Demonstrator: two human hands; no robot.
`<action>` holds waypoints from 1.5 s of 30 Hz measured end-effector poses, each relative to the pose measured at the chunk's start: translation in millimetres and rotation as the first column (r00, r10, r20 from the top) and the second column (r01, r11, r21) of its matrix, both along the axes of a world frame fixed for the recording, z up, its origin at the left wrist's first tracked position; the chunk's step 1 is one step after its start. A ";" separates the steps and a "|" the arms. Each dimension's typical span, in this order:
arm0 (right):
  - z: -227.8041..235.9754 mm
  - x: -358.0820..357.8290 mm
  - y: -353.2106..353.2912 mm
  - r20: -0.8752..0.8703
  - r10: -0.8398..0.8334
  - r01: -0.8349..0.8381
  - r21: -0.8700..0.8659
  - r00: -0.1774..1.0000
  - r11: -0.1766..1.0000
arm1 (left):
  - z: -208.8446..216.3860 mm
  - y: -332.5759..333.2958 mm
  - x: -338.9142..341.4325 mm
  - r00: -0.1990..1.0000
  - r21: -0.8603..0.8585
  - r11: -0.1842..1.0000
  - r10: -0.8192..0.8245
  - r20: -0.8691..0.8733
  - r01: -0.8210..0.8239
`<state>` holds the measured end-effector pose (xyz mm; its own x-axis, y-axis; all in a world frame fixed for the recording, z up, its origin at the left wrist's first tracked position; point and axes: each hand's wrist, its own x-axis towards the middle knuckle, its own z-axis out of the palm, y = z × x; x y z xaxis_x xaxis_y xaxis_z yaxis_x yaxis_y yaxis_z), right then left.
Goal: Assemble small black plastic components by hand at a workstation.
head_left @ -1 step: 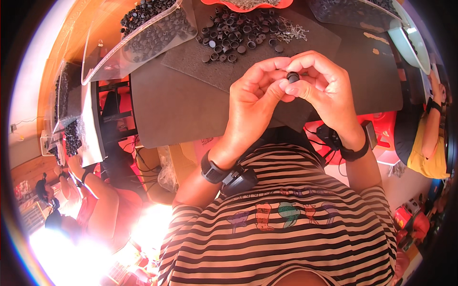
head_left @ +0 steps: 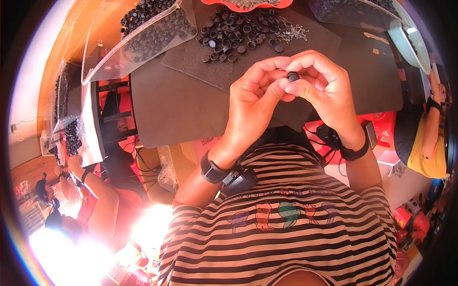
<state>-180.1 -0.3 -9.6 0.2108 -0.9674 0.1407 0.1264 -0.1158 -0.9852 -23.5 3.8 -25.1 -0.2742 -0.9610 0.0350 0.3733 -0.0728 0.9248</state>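
A small round black plastic cap [head_left: 293,76] is pinched between the fingertips of both my hands, above the near part of the dark table. My left hand [head_left: 255,93] grips it from the left, and my right hand [head_left: 329,88] closes on its other side. The thumbs nearly meet just below the cap, and the fingers partly hide it. Beyond my hands, a heap of similar black caps [head_left: 241,31] lies loose on a dark mat [head_left: 191,62]. Beside the heap is a small pile of thin silver pins or screws [head_left: 292,32].
A clear bin [head_left: 102,66] of black parts stands at the far left, another bin [head_left: 343,19] at the far right. A red bowl [head_left: 245,8] sits at the back, a pale bowl [head_left: 405,43] on the right edge. Co-workers are at both sides, one in a yellow top [head_left: 427,157].
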 end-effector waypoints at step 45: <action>0.9 -7.5 4.9 -0.070 0.036 -0.043 -0.105 0.997 0.994 | -2.9 -0.4 17.8 0.988 0.155 0.984 -0.070 -0.134 0.091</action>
